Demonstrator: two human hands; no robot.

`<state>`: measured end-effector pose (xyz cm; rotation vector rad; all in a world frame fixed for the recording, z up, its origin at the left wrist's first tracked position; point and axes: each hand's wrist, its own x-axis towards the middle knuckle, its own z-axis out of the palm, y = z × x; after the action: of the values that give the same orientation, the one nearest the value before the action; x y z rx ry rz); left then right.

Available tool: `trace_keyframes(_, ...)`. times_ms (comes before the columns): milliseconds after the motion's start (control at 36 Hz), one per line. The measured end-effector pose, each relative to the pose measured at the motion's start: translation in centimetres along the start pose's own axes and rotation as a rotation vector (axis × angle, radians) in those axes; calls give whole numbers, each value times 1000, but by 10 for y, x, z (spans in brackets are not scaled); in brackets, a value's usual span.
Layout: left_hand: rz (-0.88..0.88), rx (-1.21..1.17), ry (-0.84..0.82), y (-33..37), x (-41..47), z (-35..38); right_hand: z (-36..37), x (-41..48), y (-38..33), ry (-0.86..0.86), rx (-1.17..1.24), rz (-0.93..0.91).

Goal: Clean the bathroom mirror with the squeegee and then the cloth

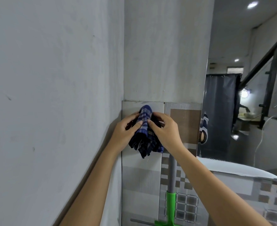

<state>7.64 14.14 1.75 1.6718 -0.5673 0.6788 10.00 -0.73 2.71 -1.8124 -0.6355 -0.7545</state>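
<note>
At frame centre both hands, left hand point(124, 132) and right hand point(164, 132), pinch the bunched cloth point(145, 131); the squeegee point(171, 207) stands idle below, so wiping the mirror point(242, 111) at right likely follows.

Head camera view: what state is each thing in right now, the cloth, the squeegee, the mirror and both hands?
Cloth: bunched up, held against the tiled wall by both hands.
Squeegee: upright against the tiles, nobody holding it.
Mirror: on the wall to the right, untouched by either hand.
Left hand: closed on the cloth.
Right hand: closed on the cloth.
</note>
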Motion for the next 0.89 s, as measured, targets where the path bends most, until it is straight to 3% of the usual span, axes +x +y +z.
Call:
trace_keyframes(361, 34, 146, 42, -12, 6, 2, 1, 4, 0, 41, -124, -97)
trace_keyframes(889, -168, 680, 16, 81, -42, 1, -55, -33, -54, -245, -433, 93)
